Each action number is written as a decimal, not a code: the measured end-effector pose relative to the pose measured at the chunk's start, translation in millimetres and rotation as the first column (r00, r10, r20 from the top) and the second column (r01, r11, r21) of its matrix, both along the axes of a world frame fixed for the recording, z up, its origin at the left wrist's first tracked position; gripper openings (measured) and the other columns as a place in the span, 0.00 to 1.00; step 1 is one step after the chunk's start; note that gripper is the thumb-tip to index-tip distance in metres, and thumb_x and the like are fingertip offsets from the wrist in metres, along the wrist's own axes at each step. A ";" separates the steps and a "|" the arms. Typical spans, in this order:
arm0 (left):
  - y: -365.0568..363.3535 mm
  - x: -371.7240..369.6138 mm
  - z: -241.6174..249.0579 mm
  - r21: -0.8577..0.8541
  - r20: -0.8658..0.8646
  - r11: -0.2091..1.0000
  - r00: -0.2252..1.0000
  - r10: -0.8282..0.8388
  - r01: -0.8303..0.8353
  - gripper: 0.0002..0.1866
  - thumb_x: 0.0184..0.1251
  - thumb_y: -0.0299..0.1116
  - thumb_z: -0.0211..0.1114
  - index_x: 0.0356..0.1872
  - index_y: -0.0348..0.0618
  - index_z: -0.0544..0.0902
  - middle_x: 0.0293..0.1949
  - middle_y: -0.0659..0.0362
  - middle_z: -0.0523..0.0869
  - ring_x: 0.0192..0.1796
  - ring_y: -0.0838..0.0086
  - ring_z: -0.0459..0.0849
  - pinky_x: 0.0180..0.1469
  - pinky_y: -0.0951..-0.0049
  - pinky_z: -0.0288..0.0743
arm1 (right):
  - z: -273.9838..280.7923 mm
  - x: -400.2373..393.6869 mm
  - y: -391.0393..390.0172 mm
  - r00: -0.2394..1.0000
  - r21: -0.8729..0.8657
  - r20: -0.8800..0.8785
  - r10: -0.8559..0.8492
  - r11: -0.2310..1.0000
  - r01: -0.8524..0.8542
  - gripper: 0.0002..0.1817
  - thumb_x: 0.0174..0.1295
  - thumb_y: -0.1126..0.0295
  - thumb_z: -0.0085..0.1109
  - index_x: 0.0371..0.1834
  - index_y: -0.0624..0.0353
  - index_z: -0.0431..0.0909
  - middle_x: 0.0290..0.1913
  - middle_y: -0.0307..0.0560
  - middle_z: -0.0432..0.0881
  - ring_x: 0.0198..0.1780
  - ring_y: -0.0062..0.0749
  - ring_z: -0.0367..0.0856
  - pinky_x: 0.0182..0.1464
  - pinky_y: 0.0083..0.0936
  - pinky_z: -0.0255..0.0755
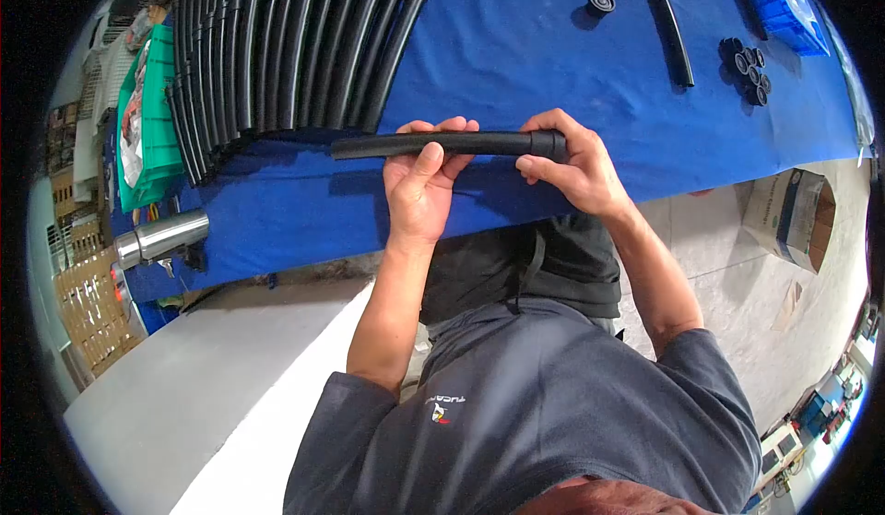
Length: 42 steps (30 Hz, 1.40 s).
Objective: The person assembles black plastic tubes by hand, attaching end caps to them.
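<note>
A black plastic tube (493, 142) lies level across both my hands, above the front part of the blue-covered table. My left hand (422, 188) is wrapped round it left of its middle, palm up with the thumb across the front. At the tube's right end, my right hand (583, 165) grips a black ribbed end cap (546, 145) between thumb and fingers. The cap sits on the tube end; how deep it goes is hidden by the fingers. The tube's left end sticks out past my left hand.
Many similar black tubes (295, 54) lie side by side at back left, near a green bin (152, 128) and a metal flask (164, 236). A loose cap (601, 2), one tube (668, 26), several small caps (753, 72) and a blue crate (779, 3) are at right. A cardboard box (784, 215) stands on the floor.
</note>
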State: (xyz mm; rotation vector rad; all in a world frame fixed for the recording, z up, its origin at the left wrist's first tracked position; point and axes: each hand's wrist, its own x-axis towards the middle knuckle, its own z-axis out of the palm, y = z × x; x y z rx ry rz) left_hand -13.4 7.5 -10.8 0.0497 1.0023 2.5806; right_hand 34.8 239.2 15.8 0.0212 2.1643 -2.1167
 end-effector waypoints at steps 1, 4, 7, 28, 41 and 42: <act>0.9 -0.3 0.6 0.001 -0.005 1.000 1.000 0.006 -0.006 0.14 0.75 0.25 0.65 0.58 0.43 0.78 0.61 0.39 0.84 0.68 0.45 0.81 0.70 0.49 0.81 | 0.9 -0.2 -0.3 1.000 0.020 -0.001 -0.008 1.000 0.008 0.18 0.64 0.70 0.75 0.53 0.63 0.79 0.32 0.39 0.84 0.35 0.19 0.84 0.38 0.22 0.77; 3.7 0.0 4.4 -0.012 0.002 1.000 1.000 0.020 -0.020 0.15 0.75 0.25 0.65 0.59 0.43 0.78 0.61 0.39 0.84 0.68 0.44 0.81 0.69 0.49 0.81 | 1.0 -0.1 -2.1 0.996 0.122 -0.080 -0.036 0.992 0.045 0.19 0.63 0.71 0.75 0.53 0.63 0.79 0.35 0.40 0.84 0.37 0.22 0.83 0.40 0.24 0.77; 5.8 0.6 8.2 -0.005 0.039 1.000 0.999 -0.004 0.004 0.17 0.74 0.21 0.64 0.60 0.42 0.74 0.60 0.39 0.84 0.66 0.44 0.82 0.69 0.47 0.81 | -5.6 0.4 -4.9 0.963 0.220 -0.264 -0.051 0.969 0.112 0.20 0.60 0.72 0.76 0.54 0.62 0.80 0.40 0.43 0.84 0.40 0.26 0.81 0.43 0.27 0.76; 0.8 0.8 1.8 0.036 0.006 0.999 1.000 -0.021 0.020 0.17 0.72 0.25 0.69 0.58 0.42 0.77 0.59 0.39 0.85 0.66 0.46 0.83 0.66 0.50 0.84 | 2.5 5.8 -5.5 0.979 0.124 -0.197 -0.046 0.990 0.072 0.18 0.63 0.68 0.74 0.52 0.62 0.80 0.40 0.49 0.83 0.39 0.35 0.83 0.41 0.32 0.75; 0.8 0.8 2.2 -0.030 -0.050 0.999 0.998 -0.038 0.036 0.16 0.72 0.24 0.68 0.58 0.41 0.77 0.59 0.39 0.85 0.66 0.46 0.83 0.67 0.50 0.83 | 5.4 6.2 -6.1 0.992 -0.003 -0.103 -0.067 0.998 0.067 0.15 0.66 0.68 0.72 0.50 0.63 0.80 0.31 0.45 0.84 0.30 0.27 0.85 0.34 0.30 0.77; 1.6 1.9 3.5 -0.036 -0.045 0.999 0.999 -0.030 0.029 0.17 0.72 0.24 0.68 0.58 0.41 0.77 0.59 0.39 0.85 0.65 0.46 0.84 0.66 0.50 0.84 | 5.0 6.9 -5.7 0.993 0.012 -0.103 -0.056 0.998 0.058 0.15 0.66 0.68 0.72 0.50 0.63 0.80 0.31 0.45 0.84 0.30 0.27 0.85 0.33 0.30 0.77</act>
